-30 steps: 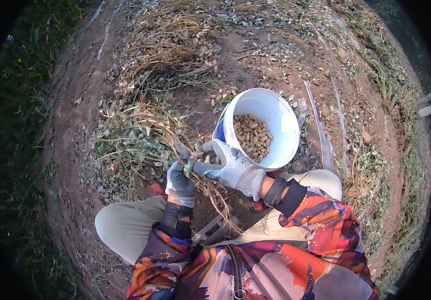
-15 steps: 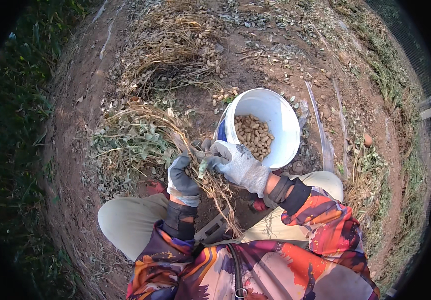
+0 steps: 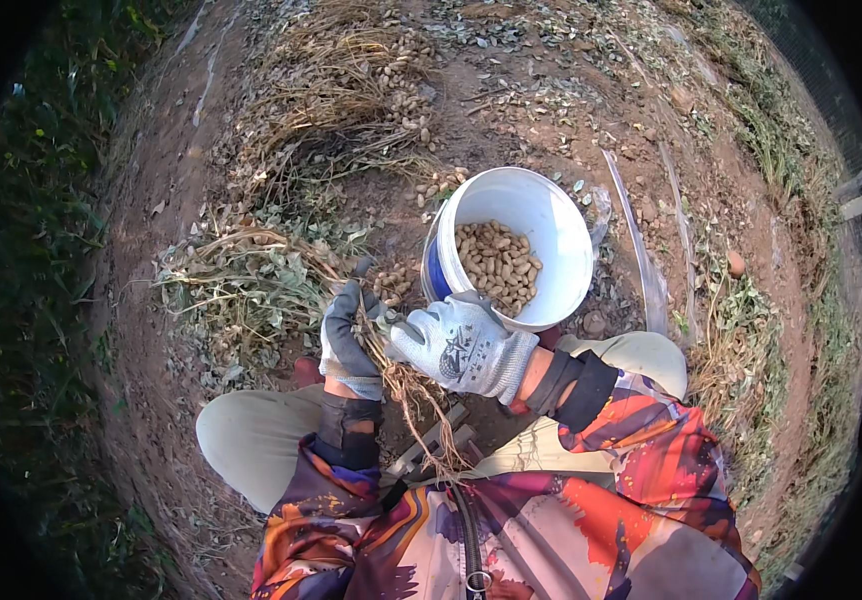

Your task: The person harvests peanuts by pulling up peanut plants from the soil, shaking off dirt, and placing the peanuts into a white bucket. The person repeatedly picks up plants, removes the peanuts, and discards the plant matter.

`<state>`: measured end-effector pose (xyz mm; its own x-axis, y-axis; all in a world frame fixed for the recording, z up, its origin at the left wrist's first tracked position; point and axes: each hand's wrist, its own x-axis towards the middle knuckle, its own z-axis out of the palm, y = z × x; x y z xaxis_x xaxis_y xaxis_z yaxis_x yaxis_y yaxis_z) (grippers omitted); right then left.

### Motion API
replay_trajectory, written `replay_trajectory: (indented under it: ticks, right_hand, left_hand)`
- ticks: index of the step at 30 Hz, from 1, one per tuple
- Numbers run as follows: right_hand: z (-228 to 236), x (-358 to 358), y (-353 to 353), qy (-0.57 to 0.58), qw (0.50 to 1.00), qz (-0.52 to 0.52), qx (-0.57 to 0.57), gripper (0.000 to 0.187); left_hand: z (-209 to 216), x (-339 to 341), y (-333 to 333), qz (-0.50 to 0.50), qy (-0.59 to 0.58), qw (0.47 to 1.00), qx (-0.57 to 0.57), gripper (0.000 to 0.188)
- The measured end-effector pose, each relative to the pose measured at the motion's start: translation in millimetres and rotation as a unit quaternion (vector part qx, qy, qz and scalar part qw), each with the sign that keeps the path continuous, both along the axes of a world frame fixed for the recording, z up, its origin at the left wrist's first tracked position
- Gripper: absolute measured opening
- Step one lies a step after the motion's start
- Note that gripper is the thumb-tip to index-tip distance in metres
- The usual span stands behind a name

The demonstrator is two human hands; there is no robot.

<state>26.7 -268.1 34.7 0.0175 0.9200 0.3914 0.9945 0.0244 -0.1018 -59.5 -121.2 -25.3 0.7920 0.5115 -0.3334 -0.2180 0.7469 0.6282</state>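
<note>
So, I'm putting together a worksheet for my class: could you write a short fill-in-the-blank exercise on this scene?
1. The white bucket holds a heap of ____.
2. The left hand, gripping dry stems, wears a ____, as does the right hand.
3. Of the two hands, the ____ one is nearer the bucket.
4. Down the front of the patterned jacket runs a ____.

Missing words: peanuts; glove; right; zipper.
</note>
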Motion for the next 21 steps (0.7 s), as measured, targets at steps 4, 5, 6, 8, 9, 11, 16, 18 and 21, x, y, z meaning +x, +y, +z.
replay_trajectory:
  ticks: [4,5,6,8,9,11,16,18,21]
  right_hand:
    - [0.7,10.3,-8.0,0.027,0.998,-0.054,0.015,0.015]
    - [1.2,11.0,-9.1,0.047,0.997,-0.056,0.01,0.014]
    - [1.2,11.9,-13.1,0.067,0.996,-0.063,0.001,0.013]
    - [-1.0,10.1,-18.7,0.267,0.958,-0.102,-0.024,0.019]
    - [-8.8,13.3,-17.1,0.307,0.945,-0.112,-0.021,0.017]
    - [-13.2,39.7,-23.4,0.64,0.753,-0.139,-0.069,0.011]
    - [-14.7,76.3,-33.7,0.34,0.895,-0.286,-0.034,0.022]
    - [-0.5,88.3,-41.4,0.288,0.888,-0.351,-0.078,0.025]
    - [-23.3,88.9,-45.4,0.065,0.937,-0.344,0.011,0.041]
  left_hand:
    - [12.2,-0.4,8.1,0.049,0.017,0.998,-0.044,0.041]
    - [10.9,-2.5,9.1,0.045,0.024,0.998,-0.029,0.039]
    - [13.7,-0.4,4.2,0.036,0.031,0.999,-0.018,0.038]
    - [16.3,-2.2,-0.3,0.01,-0.015,0.999,-0.046,0.042]
    - [11.3,-5.2,2.3,-0.002,-0.026,0.999,-0.044,0.043]
    - [-2.3,-8.8,6.7,-0.089,-0.189,0.972,-0.109,0.046]
    - [0.4,-19.8,10.9,-0.067,-0.182,0.975,-0.112,0.045]
    - [-0.5,-23.3,11.2,-0.041,-0.144,0.985,-0.09,0.044]
    - [-5.4,-25.3,10.5,-0.022,-0.041,0.998,-0.041,0.044]
